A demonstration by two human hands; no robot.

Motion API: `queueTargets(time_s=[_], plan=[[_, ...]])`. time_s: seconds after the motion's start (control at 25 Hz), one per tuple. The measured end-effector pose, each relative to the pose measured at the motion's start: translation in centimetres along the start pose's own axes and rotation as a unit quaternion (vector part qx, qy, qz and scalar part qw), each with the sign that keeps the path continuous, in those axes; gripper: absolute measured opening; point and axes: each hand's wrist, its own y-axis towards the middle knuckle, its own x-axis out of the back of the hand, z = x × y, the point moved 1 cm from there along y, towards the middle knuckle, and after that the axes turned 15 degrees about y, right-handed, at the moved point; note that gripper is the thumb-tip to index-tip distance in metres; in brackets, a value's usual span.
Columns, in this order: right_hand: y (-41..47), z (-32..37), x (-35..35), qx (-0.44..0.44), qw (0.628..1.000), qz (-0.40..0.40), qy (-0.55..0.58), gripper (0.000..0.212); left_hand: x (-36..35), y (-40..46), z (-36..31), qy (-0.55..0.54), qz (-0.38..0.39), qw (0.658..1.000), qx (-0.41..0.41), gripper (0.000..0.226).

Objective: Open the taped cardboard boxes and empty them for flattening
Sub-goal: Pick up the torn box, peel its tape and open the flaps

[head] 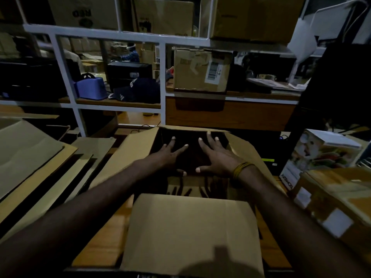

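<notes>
Head view shows both hands spread wide over the open box on the wooden table. Left hand has straight, splayed fingers above the dark interior, gripping nothing. Right hand is equally flat, fingers fanned, thumb pointing inward; yellow bands circle its wrist. Whether the fingertips touch anything inside is unclear. Plain brown corrugated flaps fold outward, the near flap lying smooth and rectangular. Flattened cardboard lies left, a taped box right.
</notes>
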Motion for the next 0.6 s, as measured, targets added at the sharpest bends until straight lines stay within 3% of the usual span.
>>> queueTargets(time_s=[0.28, 0.6], plan=[[6.3, -0.2, 1.7, 0.006, 0.993, -0.103, -0.059, 0.108, 3.6, 4.0, 1.9, 0.050, -0.168, 0.984, -0.001, 0.110], [12.2, -2.8, 1.8, -0.037, 0.991, -0.090, -0.094, 0.098, 4.0, 10.4, 4.4, 0.040, -0.152, 0.988, 0.015, 0.105]])
